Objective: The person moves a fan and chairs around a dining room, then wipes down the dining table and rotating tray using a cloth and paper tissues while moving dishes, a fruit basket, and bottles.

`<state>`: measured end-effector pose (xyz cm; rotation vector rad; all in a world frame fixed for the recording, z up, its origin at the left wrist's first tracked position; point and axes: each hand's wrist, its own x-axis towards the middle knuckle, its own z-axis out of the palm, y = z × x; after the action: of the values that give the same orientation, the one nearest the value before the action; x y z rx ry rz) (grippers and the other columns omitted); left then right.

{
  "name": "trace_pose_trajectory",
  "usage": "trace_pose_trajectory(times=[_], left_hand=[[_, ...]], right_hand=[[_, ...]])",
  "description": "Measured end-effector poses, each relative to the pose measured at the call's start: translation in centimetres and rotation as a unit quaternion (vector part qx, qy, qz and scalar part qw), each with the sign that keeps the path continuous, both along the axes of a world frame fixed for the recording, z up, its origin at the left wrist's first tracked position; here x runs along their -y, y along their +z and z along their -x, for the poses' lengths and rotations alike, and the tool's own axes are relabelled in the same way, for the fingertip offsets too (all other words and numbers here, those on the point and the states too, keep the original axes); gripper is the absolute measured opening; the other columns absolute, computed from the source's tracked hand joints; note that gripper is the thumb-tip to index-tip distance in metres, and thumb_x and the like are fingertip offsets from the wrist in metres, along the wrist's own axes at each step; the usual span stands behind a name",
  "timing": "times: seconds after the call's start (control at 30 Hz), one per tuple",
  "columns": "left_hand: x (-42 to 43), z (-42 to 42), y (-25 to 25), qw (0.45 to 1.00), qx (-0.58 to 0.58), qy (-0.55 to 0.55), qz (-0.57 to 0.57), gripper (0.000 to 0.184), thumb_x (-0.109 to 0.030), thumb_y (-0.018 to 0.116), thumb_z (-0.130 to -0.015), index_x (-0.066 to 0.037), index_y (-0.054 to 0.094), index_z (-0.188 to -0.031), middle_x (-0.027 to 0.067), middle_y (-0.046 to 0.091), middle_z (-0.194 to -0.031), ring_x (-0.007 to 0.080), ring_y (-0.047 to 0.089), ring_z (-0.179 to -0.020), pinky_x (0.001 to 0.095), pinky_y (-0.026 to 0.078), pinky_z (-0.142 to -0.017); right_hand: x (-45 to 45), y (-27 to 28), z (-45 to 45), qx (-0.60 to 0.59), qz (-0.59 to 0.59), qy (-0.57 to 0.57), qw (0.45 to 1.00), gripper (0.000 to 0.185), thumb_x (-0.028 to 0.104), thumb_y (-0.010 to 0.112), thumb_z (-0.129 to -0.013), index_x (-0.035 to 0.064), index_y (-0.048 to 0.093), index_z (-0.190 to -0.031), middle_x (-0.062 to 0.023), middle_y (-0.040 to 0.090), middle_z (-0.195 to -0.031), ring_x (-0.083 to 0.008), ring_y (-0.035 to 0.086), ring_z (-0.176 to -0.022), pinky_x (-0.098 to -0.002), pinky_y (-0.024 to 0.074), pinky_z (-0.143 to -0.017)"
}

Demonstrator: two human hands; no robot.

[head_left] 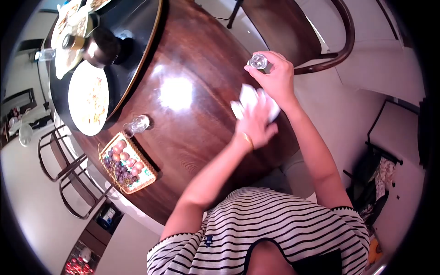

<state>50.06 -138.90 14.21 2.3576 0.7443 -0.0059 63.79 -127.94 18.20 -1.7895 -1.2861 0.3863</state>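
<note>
My left hand (256,123), with a yellow band at the wrist, is pressed over a crumpled white tissue (248,96) on the dark wooden table (201,59). Motion blurs its fingers, and whether the tissue is paper or fabric is unclear. To the right, my right hand (277,75) grips a small clear glass (257,61) by its side near the table's edge. The glass's round end faces up toward me, and fingers hide part of its side.
A glass cup (137,124) lies beside a wicker basket (151,178) of grapes and round fruit. On the black turntable (133,55) are a dark bottle (98,48) and a white oval plate (77,107) with food. A wooden chair (282,30) stands beyond the table edge.
</note>
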Motion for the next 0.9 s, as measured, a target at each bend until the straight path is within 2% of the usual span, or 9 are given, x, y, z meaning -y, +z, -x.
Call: trace_pose_trajectory(times=[0.1,0.27,0.37,0.47,0.53,0.63,0.7,0.77,0.9], left_hand=[[9.6,5.3,-1.7,0.979,0.003,-0.184,0.083,0.08,-0.05,0.046,-0.088,-0.006,0.016,-0.147,0.0103,0.017,-0.153,0.0265,0.015,-0.141,0.0485,0.018,-0.11],[3.7,10.8,-2.3,0.983,-0.037,-0.163,0.072,0.064,-0.049,0.039,-0.091,-0.012,0.031,-0.142,0.005,0.021,-0.152,0.0227,0.015,-0.142,0.0544,0.016,-0.111],[-7.0,12.2,-0.7,0.977,-0.159,-0.099,-0.106,0.055,-0.047,0.041,-0.09,-0.011,0.043,-0.132,0.0088,0.044,-0.135,0.0276,0.037,-0.128,0.0526,0.022,-0.108],[-20.3,12.3,0.1,0.94,-0.292,0.164,0.067,0.066,-0.053,0.036,-0.091,-0.007,0.036,-0.138,0.0145,0.036,-0.142,0.0306,0.033,-0.131,0.0503,0.019,-0.109],[-23.3,13.7,-5.4,0.92,-0.098,0.234,-0.299,0.073,-0.055,0.039,-0.09,-0.006,0.029,-0.143,0.0169,0.031,-0.146,0.0324,0.028,-0.135,0.0475,0.019,-0.11],[-19.8,11.1,-3.7,0.931,-0.098,0.329,-0.122,0.075,-0.054,0.041,-0.089,-0.003,0.029,-0.142,0.0202,0.031,-0.145,0.0361,0.025,-0.136,0.0474,0.017,-0.111],[-12.2,8.9,0.1,0.964,-0.19,0.185,-0.027,0.08,-0.057,0.042,-0.087,0.0,0.028,-0.141,0.0244,0.03,-0.144,0.039,0.022,-0.137,0.0503,0.013,-0.111],[-1.9,8.8,-0.8,0.988,-0.078,0.133,-0.005,0.081,-0.055,0.041,-0.087,0.0,0.022,-0.143,0.0205,0.023,-0.149,0.0381,0.016,-0.139,0.058,0.009,-0.11],[12.6,11.8,-0.8,0.992,-0.085,-0.037,0.086,0.073,-0.052,0.042,-0.088,-0.007,0.027,-0.144,0.008,0.015,-0.154,0.0257,0.011,-0.143,0.0492,0.016,-0.111]], right_hand=[[-1.7,-0.9,2.6,0.007,0.022,0.036,0.999,0.027,0.018,0.08,-0.063,0.006,0.068,-0.085,-0.0037,0.064,-0.075,-0.0175,0.057,-0.066,-0.0303,0.0471,-0.064],[-3.7,-1.9,5.3,-0.017,0.008,0.039,0.999,0.028,0.019,0.08,-0.063,0.0054,0.069,-0.086,-0.0044,0.065,-0.075,-0.0155,0.057,-0.063,-0.0294,0.0479,-0.061],[-4.9,-1.0,6.1,-0.015,-0.007,0.039,0.999,0.029,0.02,0.08,-0.064,0.0059,0.07,-0.086,-0.0049,0.066,-0.077,-0.0164,0.06,-0.064,-0.0292,0.0493,-0.062],[-5.7,-0.5,6.2,0.027,0.003,0.042,0.999,0.029,0.022,0.079,-0.064,0.0072,0.07,-0.087,-0.0055,0.067,-0.078,-0.0178,0.061,-0.065,-0.0305,0.0496,-0.062],[-6.2,-0.7,5.9,0.023,0.006,0.047,0.999,0.029,0.023,0.079,-0.064,0.0087,0.071,-0.088,-0.006,0.067,-0.08,-0.019,0.062,-0.067,-0.0316,0.05,-0.063],[-7.3,-2.4,6.0,0.049,0.014,0.05,0.997,0.029,0.025,0.078,-0.064,0.0106,0.07,-0.088,-0.0074,0.068,-0.084,-0.0256,0.064,-0.076,-0.0369,0.051,-0.07],[-7.7,-3.0,6.7,0.044,0.029,0.049,0.997,0.029,0.025,0.078,-0.064,0.0108,0.07,-0.088,-0.0077,0.068,-0.084,-0.0269,0.064,-0.078,-0.0378,0.0509,-0.071],[-8.2,-4.2,7.2,0.054,0.026,0.05,0.997,0.028,0.024,0.078,-0.064,0.0102,0.07,-0.086,-0.0087,0.067,-0.083,-0.0285,0.064,-0.079,-0.0389,0.051,-0.071],[-8.1,-5.0,9.2,0.043,0.046,0.068,0.996,0.029,0.024,0.079,-0.063,0.0088,0.071,-0.085,-0.0095,0.068,-0.083,-0.0285,0.065,-0.077,-0.0385,0.0511,-0.069]])
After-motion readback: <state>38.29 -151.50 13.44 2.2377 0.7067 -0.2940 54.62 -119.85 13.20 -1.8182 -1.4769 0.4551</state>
